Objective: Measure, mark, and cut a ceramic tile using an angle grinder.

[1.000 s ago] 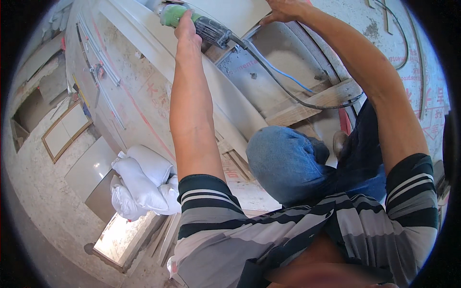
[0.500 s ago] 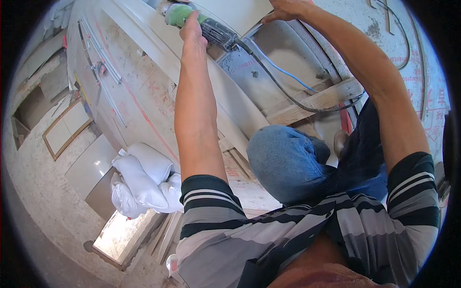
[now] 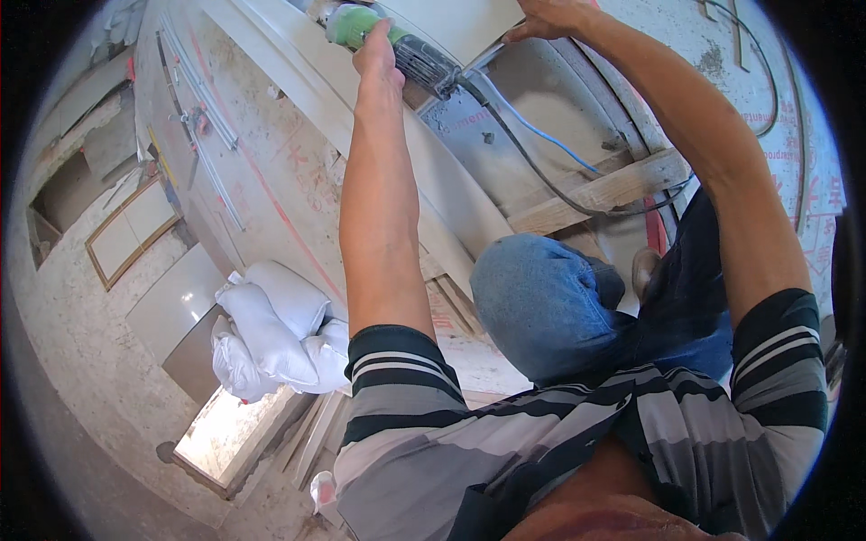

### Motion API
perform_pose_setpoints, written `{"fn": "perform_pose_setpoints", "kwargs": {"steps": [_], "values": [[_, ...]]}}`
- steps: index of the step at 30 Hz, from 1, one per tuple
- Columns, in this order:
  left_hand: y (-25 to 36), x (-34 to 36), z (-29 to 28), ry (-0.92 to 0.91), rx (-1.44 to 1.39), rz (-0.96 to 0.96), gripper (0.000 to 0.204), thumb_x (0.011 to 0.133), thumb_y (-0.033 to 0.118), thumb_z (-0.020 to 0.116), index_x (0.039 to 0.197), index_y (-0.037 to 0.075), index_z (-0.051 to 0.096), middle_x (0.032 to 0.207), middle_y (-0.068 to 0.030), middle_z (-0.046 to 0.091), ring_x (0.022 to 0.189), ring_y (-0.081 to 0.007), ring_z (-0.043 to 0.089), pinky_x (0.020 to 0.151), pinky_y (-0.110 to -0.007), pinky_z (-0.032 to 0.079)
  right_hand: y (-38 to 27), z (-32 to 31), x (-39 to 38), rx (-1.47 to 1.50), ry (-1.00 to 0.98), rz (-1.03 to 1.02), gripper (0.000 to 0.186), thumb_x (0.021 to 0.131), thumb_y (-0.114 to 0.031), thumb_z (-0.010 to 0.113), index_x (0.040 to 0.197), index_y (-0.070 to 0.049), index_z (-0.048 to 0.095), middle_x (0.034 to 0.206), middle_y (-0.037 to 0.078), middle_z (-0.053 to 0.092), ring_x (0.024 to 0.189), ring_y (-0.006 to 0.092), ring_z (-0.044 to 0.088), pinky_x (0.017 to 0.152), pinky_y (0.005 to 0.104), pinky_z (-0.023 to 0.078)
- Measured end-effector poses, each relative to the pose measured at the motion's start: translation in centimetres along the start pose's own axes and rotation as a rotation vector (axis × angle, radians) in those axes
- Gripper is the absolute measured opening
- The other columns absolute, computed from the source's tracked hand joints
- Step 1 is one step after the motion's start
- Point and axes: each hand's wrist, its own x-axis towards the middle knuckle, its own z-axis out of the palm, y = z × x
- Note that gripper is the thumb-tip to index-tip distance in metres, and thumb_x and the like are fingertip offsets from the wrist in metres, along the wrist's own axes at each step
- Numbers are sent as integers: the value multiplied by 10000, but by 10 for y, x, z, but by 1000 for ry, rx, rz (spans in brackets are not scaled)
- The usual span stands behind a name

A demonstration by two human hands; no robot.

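Note:
My left hand (image 3: pixel 377 56) is wrapped round the body of a green and black angle grinder (image 3: pixel 424 65) at the top of the view. Its head, at the upper left, lies by the pale slab and is partly cut off by the frame. A black power cord (image 3: pixel 523 153) trails from the grinder's rear toward my knees. At the right corner of the white slab (image 3: pixel 451 20), my right hand (image 3: pixel 548 18) grips the edge with its fingers. The slab's far side is out of view.
A wooden batten (image 3: pixel 600 191) crosses below the slab, with a blue hose or cable (image 3: pixel 541 135) beside it. Long pale boards (image 3: pixel 298 81) run along the left. White filled sacks (image 3: pixel 271 329) are piled at lower left, near a framed panel (image 3: pixel 133 236) and metal rods (image 3: pixel 203 117).
The whole view has shifted slightly, so the grinder and both hands appear a little farther right. Both hands keep their grips.

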Motion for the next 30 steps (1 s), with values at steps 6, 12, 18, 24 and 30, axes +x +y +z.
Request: {"fn": "perform_pose_setpoints", "kwargs": {"steps": [6, 12, 18, 24, 30], "values": [[-4, -1, -3, -25, 44, 5, 562, 703, 211, 721, 1144, -51, 490, 1027, -137, 585, 851, -272, 603, 748, -447, 499, -3, -1, -1, -30, 6, 10, 1183, 564, -569, 757, 1458, -161, 97, 1461, 306, 41, 1301, 487, 240, 1015, 502, 339], [-10, -3, -5, -38, 36, 33, 559, 736, 214, 701, 1172, -49, 470, 1033, -144, 581, 846, -293, 614, 726, -472, 518, -3, -7, -5, -11, -15, 17, 1178, 570, -567, 757, 1459, -164, 96, 1465, 296, 41, 1298, 482, 250, 1009, 506, 345], [-19, -2, -8, -70, 12, 25, 552, 727, 193, 708, 1152, -65, 468, 994, -149, 577, 801, -301, 615, 679, -474, 528, -3, -6, -5, 3, -17, 14, 1182, 570, -565, 759, 1459, -168, 88, 1470, 285, 43, 1292, 483, 261, 999, 516, 353], [-26, -2, -12, -65, 33, 54, 570, 709, 201, 721, 1146, -62, 468, 972, -146, 579, 775, -292, 614, 665, -472, 520, -2, -3, -4, -8, -9, 13, 1182, 574, -569, 758, 1459, -175, 81, 1471, 283, 33, 1299, 480, 249, 1005, 516, 348], [-26, -5, -12, -57, 52, 55, 586, 700, 209, 727, 1152, -58, 465, 977, -147, 582, 777, -296, 615, 669, -476, 516, -4, -7, -6, 9, -25, 20, 1184, 579, -575, 756, 1460, -182, 69, 1473, 282, 15, 1312, 479, 219, 1015, 522, 331]]}}
